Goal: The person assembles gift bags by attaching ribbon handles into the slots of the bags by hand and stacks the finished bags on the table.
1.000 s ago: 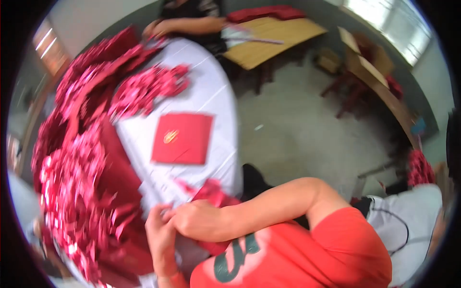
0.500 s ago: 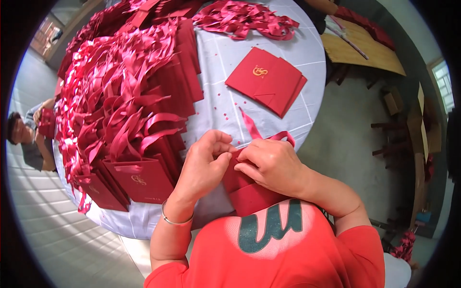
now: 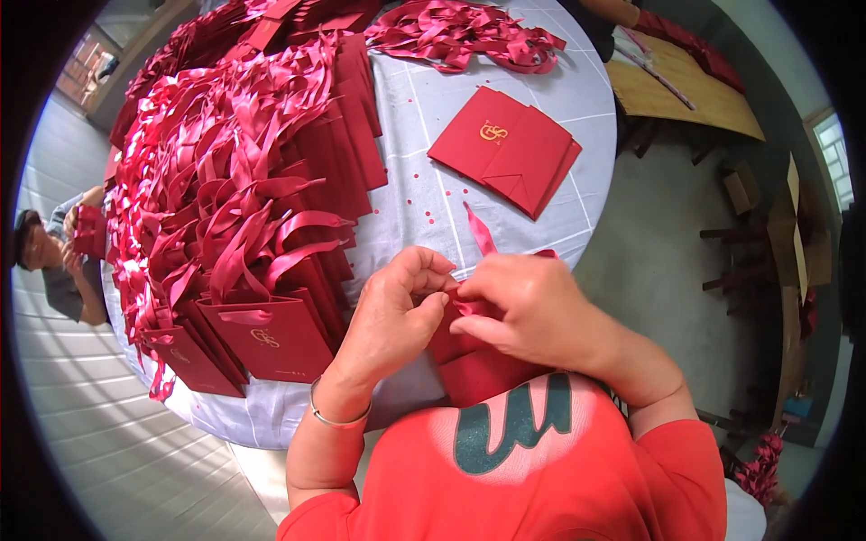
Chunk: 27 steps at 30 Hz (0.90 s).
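A red paper gift bag [image 3: 483, 374] lies flat at the table edge against my body, its upper part hidden under my hands. My right hand [image 3: 537, 302] pinches a pink satin ribbon [image 3: 480, 230] between thumb and bent index finger at the bag's top edge. One pointed ribbon end sticks up beyond the hand, and another piece shows by the knuckles. Fingertips of my left hand [image 3: 397, 302] meet the right ones there, thumb and fingers curled together. What the left fingers hold is too small to make out.
Dense rows of red bags with ribbon handles [image 3: 262, 334] fill the round table's left side. Flat red bags [image 3: 505, 149] lie ahead, with loose ribbons [image 3: 465, 36] farther back. Small red paper dots dot the white cloth [image 3: 406, 207]. Another person [image 3: 59, 261] is at far left.
My right thumb and index finger have drawn in more ribbon at the bag's top edge, and pink now shows between them. My left fingers have moved slightly right, closer to them.
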### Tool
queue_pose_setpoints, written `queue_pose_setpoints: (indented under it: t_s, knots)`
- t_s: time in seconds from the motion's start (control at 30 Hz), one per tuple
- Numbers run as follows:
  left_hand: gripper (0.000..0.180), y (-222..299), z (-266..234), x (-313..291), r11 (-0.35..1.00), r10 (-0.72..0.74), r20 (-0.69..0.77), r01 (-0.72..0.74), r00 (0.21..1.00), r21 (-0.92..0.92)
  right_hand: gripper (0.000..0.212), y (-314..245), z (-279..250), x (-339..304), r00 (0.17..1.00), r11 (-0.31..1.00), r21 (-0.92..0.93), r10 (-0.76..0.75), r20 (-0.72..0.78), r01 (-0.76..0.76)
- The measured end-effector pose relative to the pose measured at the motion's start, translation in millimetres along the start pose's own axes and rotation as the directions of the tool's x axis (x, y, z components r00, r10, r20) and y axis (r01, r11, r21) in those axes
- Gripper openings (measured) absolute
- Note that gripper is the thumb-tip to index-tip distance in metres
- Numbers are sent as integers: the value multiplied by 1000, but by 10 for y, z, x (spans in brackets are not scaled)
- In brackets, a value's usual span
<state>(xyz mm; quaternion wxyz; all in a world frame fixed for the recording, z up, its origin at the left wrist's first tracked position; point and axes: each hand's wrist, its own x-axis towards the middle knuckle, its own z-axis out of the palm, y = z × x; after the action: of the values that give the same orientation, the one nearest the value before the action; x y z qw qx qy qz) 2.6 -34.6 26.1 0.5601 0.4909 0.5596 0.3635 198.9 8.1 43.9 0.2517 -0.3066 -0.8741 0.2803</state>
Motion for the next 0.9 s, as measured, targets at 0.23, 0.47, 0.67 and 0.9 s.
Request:
queue_pose_setpoints:
  t_s: [0.23,0.47,0.67,0.9]
  knots:
    - [32,72,138,-81,917,322,-43,-300,946,263,13,321,-582,457,852,817,368,258,455,-444]
    - [31,108,196,-107,639,634,41,-553,772,534,27,534,-256,690,667,828,336,60,743,-449]
    - [33,125,174,-121,543,685,64,-567,726,619,25,293,-418,770,595,907,136,143,791,-399]
    - [33,185,169,-147,510,692,166,-639,702,576,36,441,-304,804,475,795,312,-34,879,-520]
